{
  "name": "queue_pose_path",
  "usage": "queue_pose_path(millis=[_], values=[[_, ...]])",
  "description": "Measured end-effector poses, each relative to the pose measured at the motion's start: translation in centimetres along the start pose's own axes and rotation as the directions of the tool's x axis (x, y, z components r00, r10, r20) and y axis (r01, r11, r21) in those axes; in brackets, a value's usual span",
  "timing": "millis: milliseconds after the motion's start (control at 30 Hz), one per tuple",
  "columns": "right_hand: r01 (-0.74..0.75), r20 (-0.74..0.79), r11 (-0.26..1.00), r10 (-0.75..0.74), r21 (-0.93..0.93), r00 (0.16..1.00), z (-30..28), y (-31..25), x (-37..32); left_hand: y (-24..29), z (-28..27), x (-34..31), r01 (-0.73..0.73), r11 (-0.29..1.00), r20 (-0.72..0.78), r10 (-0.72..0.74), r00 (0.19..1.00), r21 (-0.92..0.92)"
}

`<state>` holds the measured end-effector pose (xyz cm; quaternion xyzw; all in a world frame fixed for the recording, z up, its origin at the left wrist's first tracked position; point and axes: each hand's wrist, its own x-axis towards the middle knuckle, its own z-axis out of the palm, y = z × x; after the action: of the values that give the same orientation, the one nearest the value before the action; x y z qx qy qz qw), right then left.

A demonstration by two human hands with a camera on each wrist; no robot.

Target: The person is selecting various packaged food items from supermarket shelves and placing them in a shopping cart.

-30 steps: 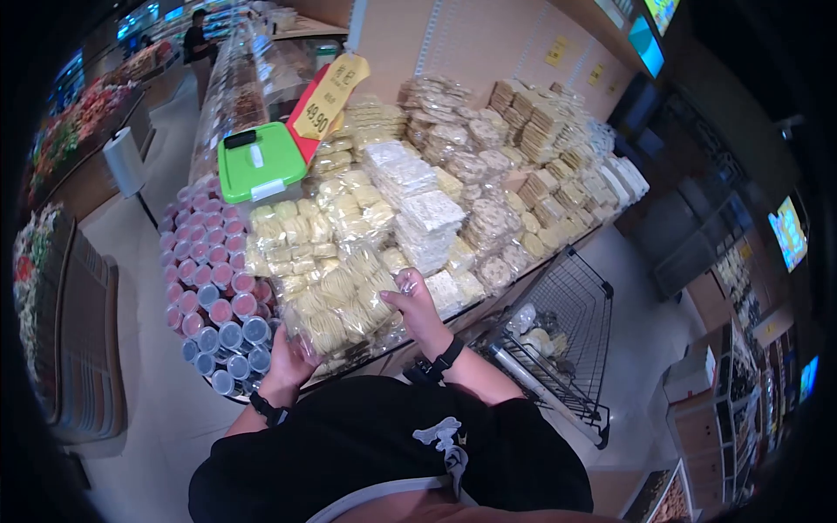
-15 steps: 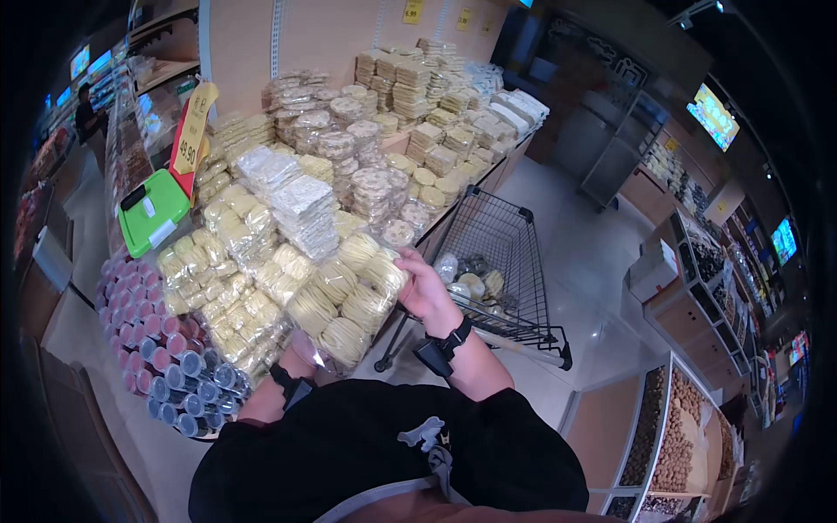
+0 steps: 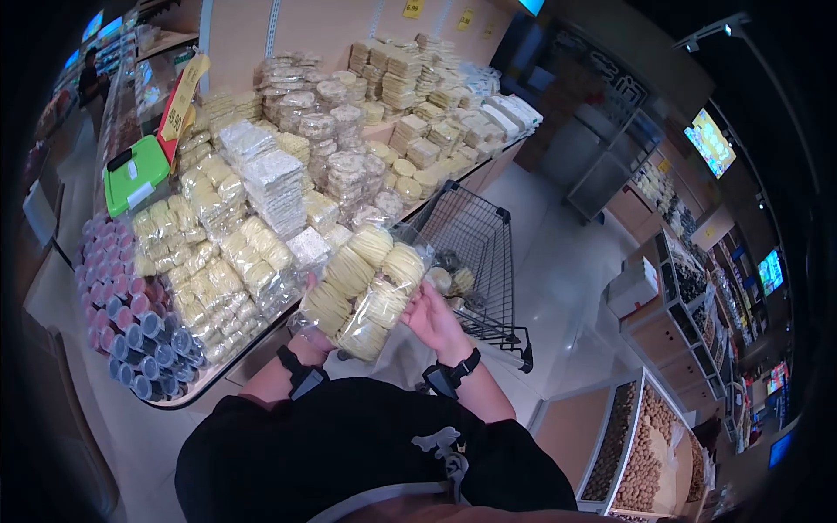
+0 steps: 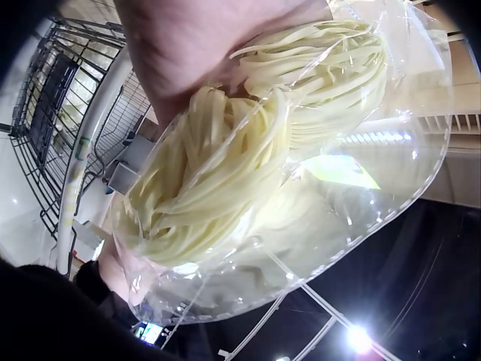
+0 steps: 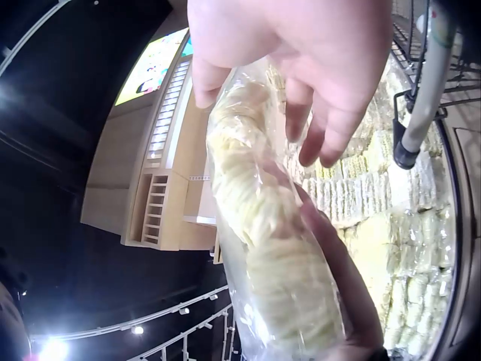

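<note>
A clear bag of pale noodle bundles point(image 3: 366, 283) is held tilted before the chest. My left hand point(image 3: 311, 340) grips its lower left side; in the left wrist view the palm point(image 4: 203, 45) lies against the bag point(image 4: 218, 173), the fingertips hidden. My right hand point(image 3: 433, 322) holds the right edge. In the right wrist view, the thumb and fingers of the right hand point(image 5: 293, 68) straddle one end of the bag point(image 5: 263, 210), while the left hand point(image 5: 342, 271) is along its far side.
Stacked noodle packs point(image 3: 214, 283) and white packs point(image 3: 275, 187) cover the stand at left, beside a green-lidded box point(image 3: 137, 174) and small lidded tubs point(image 3: 144, 357). A wire cart point(image 3: 484, 253) with goods is at right; a nut bin point(image 3: 641, 444) is lower right.
The camera view has swung to the right from the stand. Both hands have carried the noodle bag off the stacks and turned it in front of the body.
</note>
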<state>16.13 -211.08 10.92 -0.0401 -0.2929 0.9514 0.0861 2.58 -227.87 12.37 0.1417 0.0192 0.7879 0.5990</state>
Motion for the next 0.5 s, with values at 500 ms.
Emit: queue_pose_path(millis=[500], values=[[-0.096,0.104,0.892,0.158,-0.442,0.982,1.8,2.0,-2.2,-1.0,0.2,-2.5,-0.098,0.995,0.006,0.098,0.995,0.005]])
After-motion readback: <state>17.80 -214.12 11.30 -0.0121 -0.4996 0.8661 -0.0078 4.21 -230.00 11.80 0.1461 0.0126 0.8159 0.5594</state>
